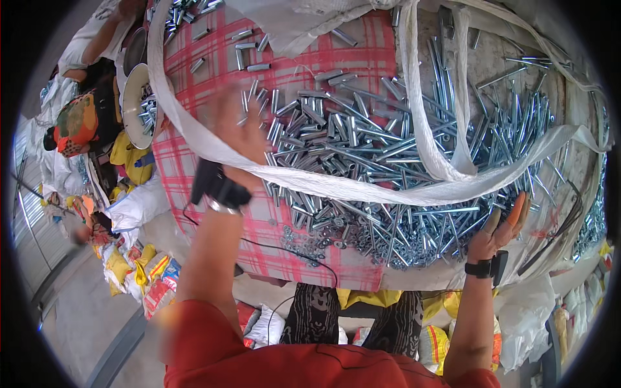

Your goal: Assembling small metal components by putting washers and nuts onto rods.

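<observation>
Here, metal rods (pixel 362 142) lie between left hand (pixel 239 129) and right hand (pixel 501 226).

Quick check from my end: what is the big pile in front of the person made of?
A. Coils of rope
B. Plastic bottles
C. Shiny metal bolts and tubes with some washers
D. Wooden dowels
C: the heap of silvery metal bolts and tubes covers the red checked cloth, with small washers near its lower edge, between the left hand and the right hand.
</observation>
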Action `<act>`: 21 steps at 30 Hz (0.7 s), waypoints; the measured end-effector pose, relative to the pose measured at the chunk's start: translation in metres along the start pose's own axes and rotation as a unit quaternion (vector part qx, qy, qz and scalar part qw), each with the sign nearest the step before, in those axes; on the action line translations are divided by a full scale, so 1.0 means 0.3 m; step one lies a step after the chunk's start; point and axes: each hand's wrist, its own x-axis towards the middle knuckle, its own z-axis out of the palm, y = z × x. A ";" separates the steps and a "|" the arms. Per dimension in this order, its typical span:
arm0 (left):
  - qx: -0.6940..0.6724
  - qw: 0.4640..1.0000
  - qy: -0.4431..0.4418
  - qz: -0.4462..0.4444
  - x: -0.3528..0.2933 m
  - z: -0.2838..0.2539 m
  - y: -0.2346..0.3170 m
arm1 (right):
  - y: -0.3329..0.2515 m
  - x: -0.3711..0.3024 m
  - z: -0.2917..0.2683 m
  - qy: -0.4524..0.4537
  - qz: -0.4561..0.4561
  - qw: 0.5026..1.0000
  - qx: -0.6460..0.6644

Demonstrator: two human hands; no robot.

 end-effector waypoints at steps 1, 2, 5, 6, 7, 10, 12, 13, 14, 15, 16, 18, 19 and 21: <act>0.160 0.980 0.064 0.100 0.034 -0.023 -0.095 | -0.006 0.005 0.002 0.000 0.000 1.000 0.004; 0.308 0.923 0.123 0.194 0.077 -0.011 -0.205 | -0.005 0.005 0.004 -0.004 -0.006 1.000 0.005; 0.046 0.991 0.120 -0.042 0.225 0.054 -0.356 | -0.004 0.005 0.016 -0.007 -0.016 1.000 0.018; 0.017 0.991 0.114 -0.069 0.264 0.077 -0.347 | -0.002 0.007 0.014 -0.005 -0.021 0.999 0.029; -0.010 0.989 0.109 -0.096 0.304 0.090 -0.340 | -0.003 0.010 0.009 -0.010 -0.020 0.999 0.026; -0.006 0.997 0.003 0.075 0.335 0.179 -0.191 | 0.006 0.013 0.004 -0.004 -0.027 0.999 0.031; -0.030 0.989 -0.014 0.142 0.299 0.221 -0.101 | 0.015 0.011 0.008 -0.006 -0.025 0.999 0.031; -0.052 0.975 -0.021 0.213 0.273 0.227 -0.068 | 0.016 0.012 0.007 0.000 -0.025 0.999 0.037; -0.054 0.976 -0.027 0.210 0.229 0.226 -0.052 | 0.011 0.015 0.003 -0.004 -0.018 0.999 0.028; -0.035 0.980 -0.010 0.194 0.169 0.213 -0.038 | 0.012 0.012 0.007 -0.001 -0.015 0.999 0.032; -0.022 0.984 0.008 0.179 0.108 0.212 -0.027 | 0.012 0.010 0.007 -0.001 -0.010 1.000 0.028; -0.075 0.985 -0.053 0.143 -0.007 0.176 -0.001 | 0.018 0.005 0.016 0.011 -0.011 1.000 0.027; -0.079 0.984 -0.060 0.147 -0.053 0.162 0.012 | 0.020 0.004 0.018 0.016 -0.015 0.999 0.030; -0.095 0.980 -0.074 0.158 -0.135 0.157 0.030 | 0.023 0.007 0.022 0.021 -0.025 0.999 0.027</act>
